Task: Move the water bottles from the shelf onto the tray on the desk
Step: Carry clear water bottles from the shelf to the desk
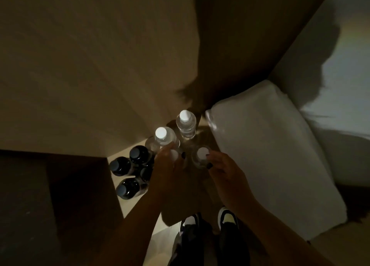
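Several clear water bottles with white caps stand close together on a dim shelf (130, 151). Two stand free at the back: one water bottle (161, 134) on the left and another water bottle (185, 119) behind it. My left hand (167, 169) curls round the neck of a front water bottle (173, 155), whose cap shows between the fingers. My right hand (224, 173) pinches the neighbouring front water bottle (202, 155) just below its cap with thumb and fingertips. No tray or desk is in view.
Several dark bottles with dark caps (128, 171) crowd the shelf just left of my left hand. A big white wrapped pack (270, 145) leans at the right. Wooden panels rise behind and at left. My shoes (227, 217) show on the floor below.
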